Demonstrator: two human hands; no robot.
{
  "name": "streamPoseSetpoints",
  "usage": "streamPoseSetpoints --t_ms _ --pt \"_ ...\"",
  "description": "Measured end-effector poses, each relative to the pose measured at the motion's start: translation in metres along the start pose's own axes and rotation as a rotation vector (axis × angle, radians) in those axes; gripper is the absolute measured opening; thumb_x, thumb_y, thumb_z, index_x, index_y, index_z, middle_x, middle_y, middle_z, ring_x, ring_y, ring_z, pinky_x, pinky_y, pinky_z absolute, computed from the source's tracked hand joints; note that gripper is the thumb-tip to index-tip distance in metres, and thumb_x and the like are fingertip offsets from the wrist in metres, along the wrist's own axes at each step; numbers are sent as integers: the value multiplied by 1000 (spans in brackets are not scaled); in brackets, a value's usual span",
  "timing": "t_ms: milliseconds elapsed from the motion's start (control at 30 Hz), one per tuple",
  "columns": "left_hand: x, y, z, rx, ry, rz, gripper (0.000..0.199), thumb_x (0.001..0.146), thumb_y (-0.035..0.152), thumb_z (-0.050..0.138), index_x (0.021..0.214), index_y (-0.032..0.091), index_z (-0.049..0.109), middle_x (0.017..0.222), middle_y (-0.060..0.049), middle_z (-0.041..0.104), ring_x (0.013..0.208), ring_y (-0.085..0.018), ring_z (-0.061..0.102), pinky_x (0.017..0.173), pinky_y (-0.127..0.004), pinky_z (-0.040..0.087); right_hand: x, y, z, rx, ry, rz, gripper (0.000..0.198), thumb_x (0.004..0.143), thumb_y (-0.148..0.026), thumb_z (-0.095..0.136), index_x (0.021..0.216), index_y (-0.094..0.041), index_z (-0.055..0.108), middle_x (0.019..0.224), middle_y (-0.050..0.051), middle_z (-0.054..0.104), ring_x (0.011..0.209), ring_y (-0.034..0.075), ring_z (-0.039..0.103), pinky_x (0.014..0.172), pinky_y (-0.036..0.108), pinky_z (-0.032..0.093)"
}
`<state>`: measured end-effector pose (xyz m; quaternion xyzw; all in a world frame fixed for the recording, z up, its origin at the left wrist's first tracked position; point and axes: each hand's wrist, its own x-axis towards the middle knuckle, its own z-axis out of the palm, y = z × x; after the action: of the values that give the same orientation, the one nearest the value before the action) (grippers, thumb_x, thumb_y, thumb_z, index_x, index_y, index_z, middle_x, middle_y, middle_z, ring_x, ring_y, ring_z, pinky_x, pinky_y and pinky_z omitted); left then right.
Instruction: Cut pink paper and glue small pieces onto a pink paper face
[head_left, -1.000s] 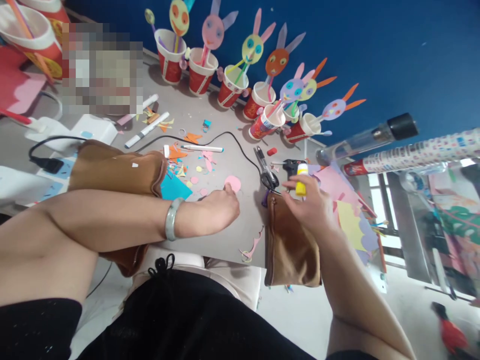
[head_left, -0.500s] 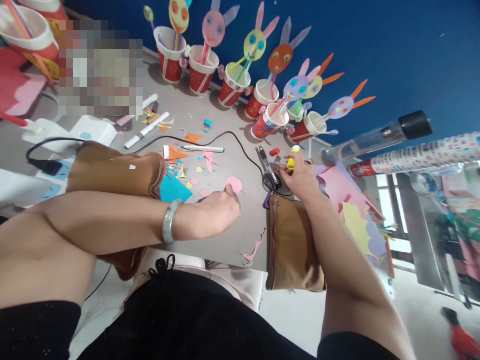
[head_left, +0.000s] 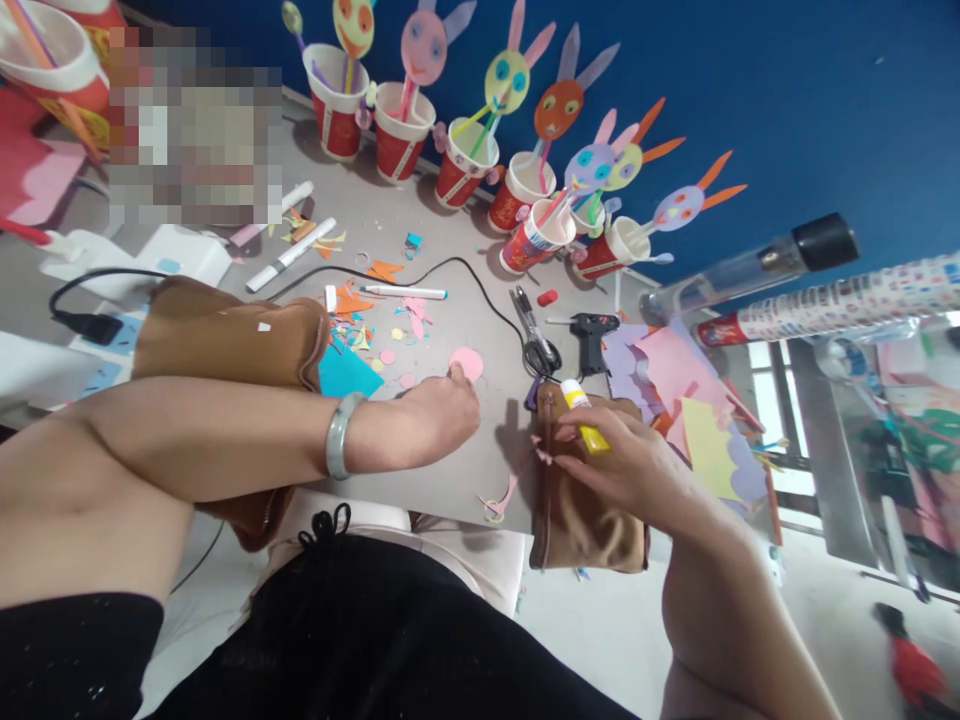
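My left hand (head_left: 439,422), a bracelet on its wrist, rests on the table with fingers curled. Its fingertips press the lower edge of a pink paper circle (head_left: 469,362). My right hand (head_left: 626,460) grips an uncapped yellow glue stick (head_left: 587,420), white end up, above the right brown cloth cover (head_left: 559,520). The red cap (head_left: 547,297) lies apart on the table. Scissors (head_left: 540,350) and a black glue gun (head_left: 591,340) lie beyond my right hand.
Red paper cups (head_left: 401,140) with rabbit faces on straws line the blue wall. Paper scraps (head_left: 360,310), a marker (head_left: 405,292) and a black cord (head_left: 480,280) spread across the table. Coloured paper sheets (head_left: 675,380) lie at right, another brown cover (head_left: 225,335) at left.
My right hand has come back toward me with the glue stick, from beside the scissors to over the brown cover, uncovering the glue gun. My left hand stays at the pink circle.
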<state>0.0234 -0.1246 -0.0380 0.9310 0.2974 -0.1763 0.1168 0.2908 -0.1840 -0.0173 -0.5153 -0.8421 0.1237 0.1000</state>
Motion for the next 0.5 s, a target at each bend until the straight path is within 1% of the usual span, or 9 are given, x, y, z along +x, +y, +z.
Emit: streamPoseSetpoints --t_ms 33,100,233,333,400,433,500 --pt "-1 0 0 -8 22 3 59 95 0 46 153 -9 48 155 -44 43 107 -39 78 72 -41 67 -3 -5 -2 -13 -21 -13 27 90 -30 73 115 -31 64 94 2 80 86 25 78 72 39 64" --pt "-3 -1 1 -9 65 6 57 95 -1 46 151 -8 51 153 -44 45 103 -38 80 69 -40 67 -5 -12 -5 -23 -23 -31 29 93 -26 70 120 -31 62 100 3 81 90 26 79 76 42 65" --pt "-2 -1 4 64 62 35 59 95 -3 37 153 -11 45 151 -45 46 101 -37 80 68 -41 67 -1 -27 -5 57 76 -73 31 95 -18 69 122 -31 60 99 3 81 86 23 79 76 40 65" --pt "-1 0 6 65 64 35 58 95 -2 40 152 -12 47 151 -47 45 105 -39 79 68 -41 66 10 -38 0 166 148 -101 35 96 -12 65 123 -33 59 95 1 82 86 22 79 80 40 65" --pt "0 1 8 41 82 27 56 98 3 44 152 -9 49 152 -47 44 106 -39 79 68 -42 66 22 -45 5 255 191 -85 34 100 -15 61 128 -33 59 89 -1 82 85 21 79 84 42 65" --pt "0 1 8 29 89 23 56 99 6 46 153 -8 48 153 -46 44 106 -39 78 69 -42 66 29 -47 8 312 223 -59 32 102 -18 59 130 -32 59 86 -1 81 80 20 78 82 42 65" --pt "2 1 9 15 85 16 57 101 10 48 156 -6 46 156 -45 42 109 -39 77 71 -43 66 48 -50 16 424 263 12 30 105 -27 56 135 -30 58 81 -2 78 69 18 75 74 38 65"
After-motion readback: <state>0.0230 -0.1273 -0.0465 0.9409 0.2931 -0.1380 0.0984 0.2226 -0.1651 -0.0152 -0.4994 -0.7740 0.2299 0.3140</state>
